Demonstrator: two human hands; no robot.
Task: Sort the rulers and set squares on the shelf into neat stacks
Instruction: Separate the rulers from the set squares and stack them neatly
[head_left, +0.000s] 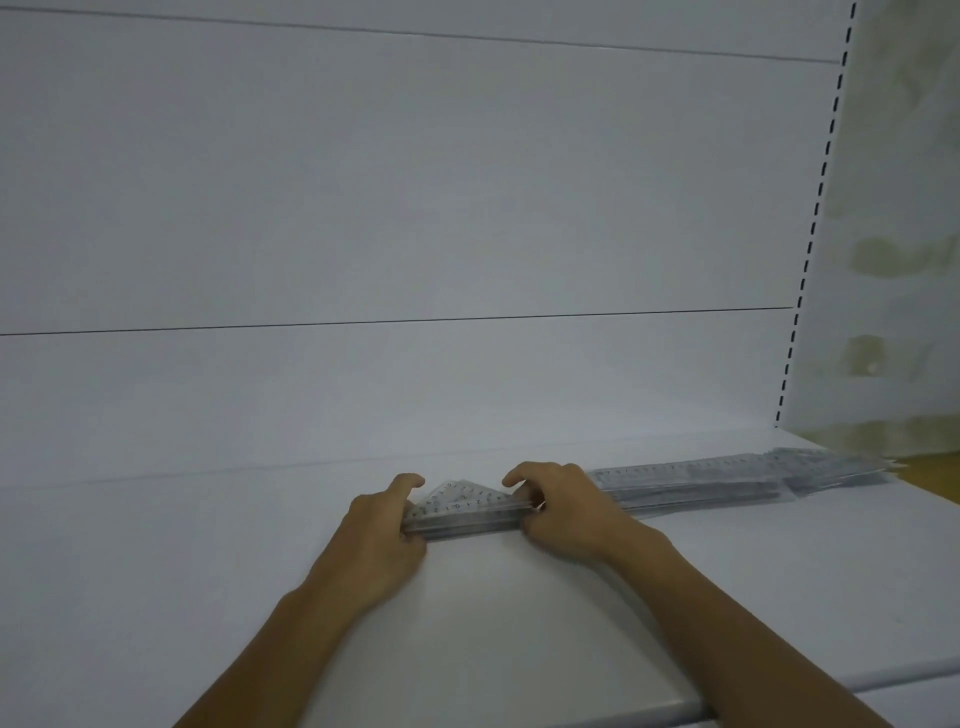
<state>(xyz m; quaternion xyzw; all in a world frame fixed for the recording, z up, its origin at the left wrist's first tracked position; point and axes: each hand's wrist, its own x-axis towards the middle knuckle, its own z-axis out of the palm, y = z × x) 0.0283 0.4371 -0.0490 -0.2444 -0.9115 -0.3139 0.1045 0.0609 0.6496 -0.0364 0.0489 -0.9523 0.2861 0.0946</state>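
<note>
Gripping the stack of set squares (467, 512) from either end, the two hands hide a fair part of it from me. The left hand (387, 525) curls round the left end, thumb on the near edge and fingers arched over the far side. The right hand (566, 512) clasps the right end in the same way, so both end corners sit under the palms. Between the hands I see only the long near edge and the top triangle's apex. The pieces are clear plastic, and I cannot count how many are in the stack. It rests on the white shelf (519, 613); I cannot tell whether it lies flat or is tipped slightly.

To the right of the right hand, starting just behind its knuckles, a pile of rulers (727, 480) stretches along the shelf. That hand covers its near end, and its far end smears into blur. Printed number scales run along the top set square and the top ruler, but the digits are too soft for me to read. Further right of the hands stands a slotted upright (815, 218), with only pale blur past it. The bottom of the picture cuts off both forearms.
</note>
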